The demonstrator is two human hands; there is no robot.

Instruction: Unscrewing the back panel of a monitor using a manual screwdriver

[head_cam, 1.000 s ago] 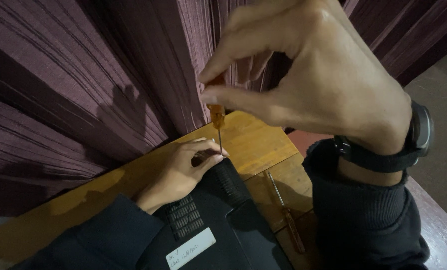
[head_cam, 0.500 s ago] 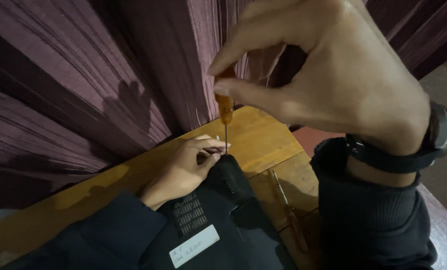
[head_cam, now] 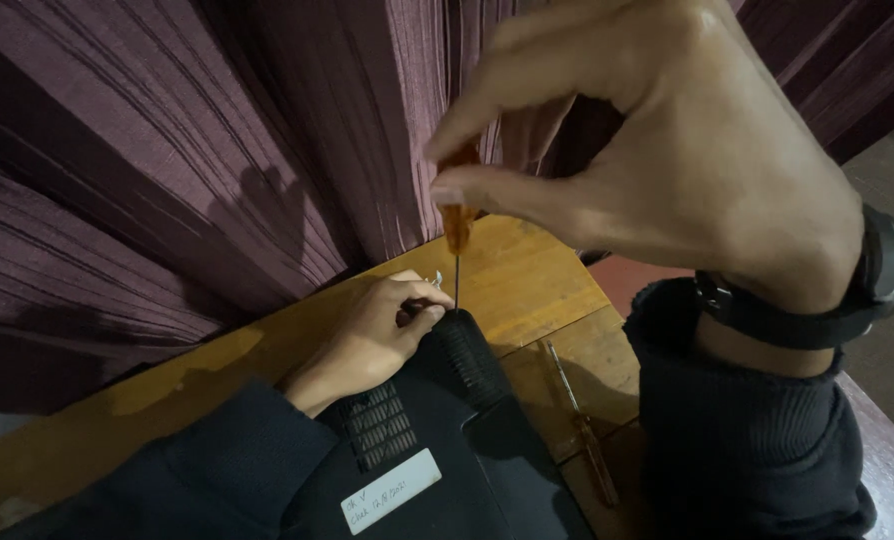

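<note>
this is looking like a home or small repair corner: heavy pleated maroon curtains (head_cam: pixel 217 170) are hanging right behind a worn wooden desk (head_cam: pixel 527 280), where an upturned black laptop (head_cam: pixel 437 440) is lying beside a spare screwdriver (head_cam: pixel 582 430).

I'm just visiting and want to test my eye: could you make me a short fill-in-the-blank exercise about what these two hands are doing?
1. The right hand pinches a small screwdriver with an ____ handle.
2. The left hand rests on the corner of a ____ laptop lying bottom up.
3. A second screwdriver lies on the ____ table.

Missing words: orange; black; wooden
</note>
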